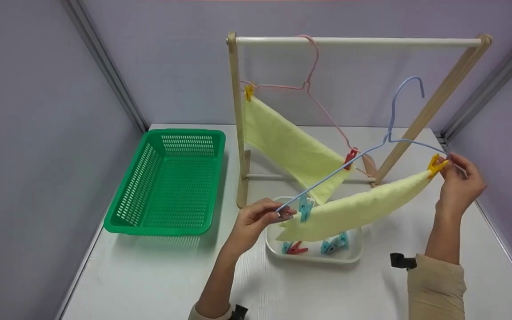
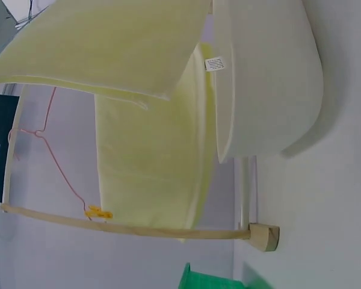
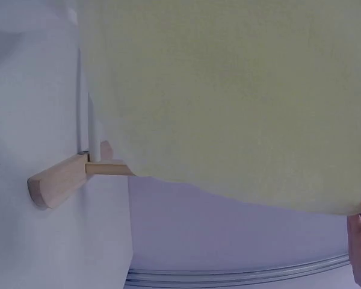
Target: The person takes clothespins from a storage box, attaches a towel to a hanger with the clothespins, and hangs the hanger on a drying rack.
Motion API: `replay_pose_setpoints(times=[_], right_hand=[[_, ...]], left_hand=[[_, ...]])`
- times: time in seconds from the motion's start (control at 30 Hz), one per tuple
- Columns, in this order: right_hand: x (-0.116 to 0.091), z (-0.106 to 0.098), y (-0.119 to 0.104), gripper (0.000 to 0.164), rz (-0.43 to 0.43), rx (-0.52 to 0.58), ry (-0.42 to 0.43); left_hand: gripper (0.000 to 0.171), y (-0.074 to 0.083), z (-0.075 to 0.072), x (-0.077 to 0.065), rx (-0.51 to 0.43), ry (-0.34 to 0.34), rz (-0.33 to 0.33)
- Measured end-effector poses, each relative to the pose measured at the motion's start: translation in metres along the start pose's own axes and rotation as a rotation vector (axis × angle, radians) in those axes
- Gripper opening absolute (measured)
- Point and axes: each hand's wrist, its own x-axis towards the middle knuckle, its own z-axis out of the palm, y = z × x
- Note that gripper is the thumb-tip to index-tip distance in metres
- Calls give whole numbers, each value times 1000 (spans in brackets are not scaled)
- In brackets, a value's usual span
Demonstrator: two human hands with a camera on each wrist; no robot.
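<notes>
A blue clothes hanger [image 1: 342, 166] is held up between both hands, its hook in the air to the right. My left hand [image 1: 256, 222] pinches its left end, beside a teal clothespin [image 1: 305, 209]. At the other end my right hand [image 1: 460, 182] grips the hanger's right corner, close to a yellow clothespin [image 1: 436, 166]. From these pins hangs a pale yellow cloth [image 1: 358, 215], which fills much of the right wrist view. Behind it, a pink hanger [image 1: 322, 109] on the rack carries another pale yellow cloth [image 1: 287, 142], clipped by a yellow pin [image 1: 249, 92] and a red pin [image 1: 350, 159].
The wooden rack [image 1: 409, 133] with a white top bar [image 1: 385, 42] stands at the back of the table. Beneath the held cloth sits a white tray [image 1: 314, 258] with several red and teal clothespins [image 1: 334, 243]. A green basket [image 1: 167, 230] is on the left.
</notes>
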Motion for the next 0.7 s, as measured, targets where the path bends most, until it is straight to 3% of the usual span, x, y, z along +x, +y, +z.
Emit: replay_pose_setpoints(times=[0.33, 0.7], right_hand=[[18, 18, 18, 18, 5, -8, -77], [27, 35, 27, 15, 10, 19, -160]], left_hand=[[34, 0, 10, 1, 104, 34, 11], [27, 2, 17, -1, 80, -40, 57]])
